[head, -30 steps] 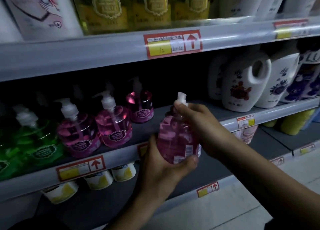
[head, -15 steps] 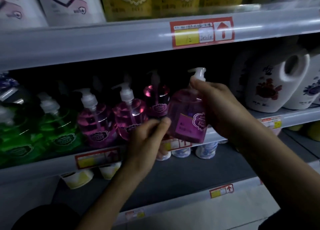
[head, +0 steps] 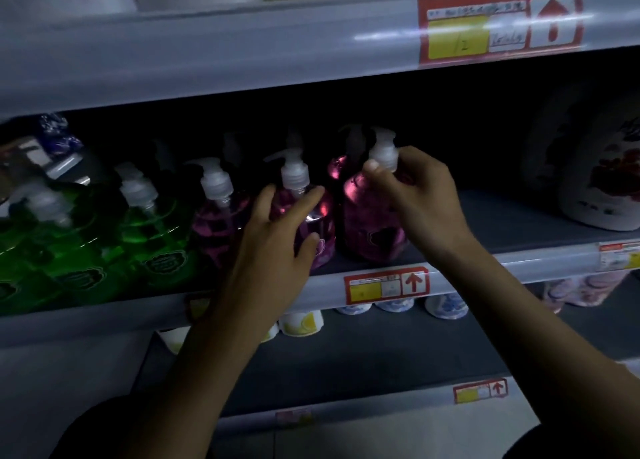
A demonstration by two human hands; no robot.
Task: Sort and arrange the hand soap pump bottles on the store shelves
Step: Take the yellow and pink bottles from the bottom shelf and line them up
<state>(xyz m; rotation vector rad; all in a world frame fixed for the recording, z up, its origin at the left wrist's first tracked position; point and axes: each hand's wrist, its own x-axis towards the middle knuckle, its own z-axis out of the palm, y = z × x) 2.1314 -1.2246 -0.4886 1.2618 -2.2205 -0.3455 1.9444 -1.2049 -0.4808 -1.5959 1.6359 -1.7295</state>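
Bare left hand (head: pixel 277 240) and right hand (head: pixel 424 199) (slender forearms)

1. A red-and-yellow price label (head: pixel 498 25) sits at the upper right of the frame.
2. A white floral jug (head: pixel 602 188) stands at the right edge.
3. Small white tubs (head: pixel 301 323) line the lower middle.
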